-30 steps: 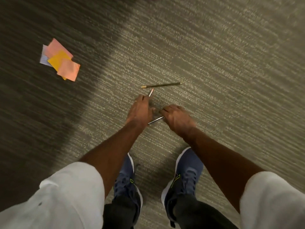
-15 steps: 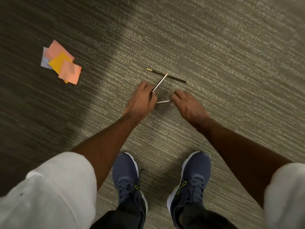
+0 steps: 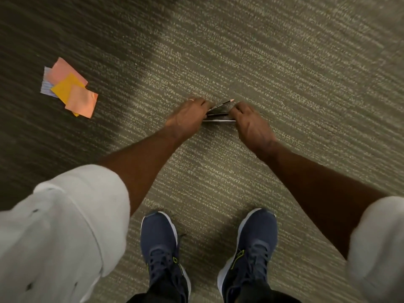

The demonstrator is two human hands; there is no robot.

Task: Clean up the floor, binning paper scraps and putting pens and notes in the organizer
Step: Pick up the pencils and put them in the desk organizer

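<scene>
Three thin pens [image 3: 219, 115] are bunched together just above the carpet, spanning the gap between my two hands. My left hand [image 3: 189, 115] grips their left ends, and one pen with a pinkish tip [image 3: 222, 103] angles up and to the right from it. My right hand [image 3: 249, 121] pinches the right ends of the lower pens. A small pile of sticky notes [image 3: 68, 90], pink, orange and pale lined, lies on the carpet to the far left, well apart from both hands.
Grey-green ribbed carpet [image 3: 284, 73] covers the whole view, darker in shadow on the left. My two dark blue shoes [image 3: 161, 248] stand at the bottom, below the hands. No bin or organizer is in view.
Both hands have come together. The black pen that lay on the carpet beyond them is now gathered into the bunch with the other two.
</scene>
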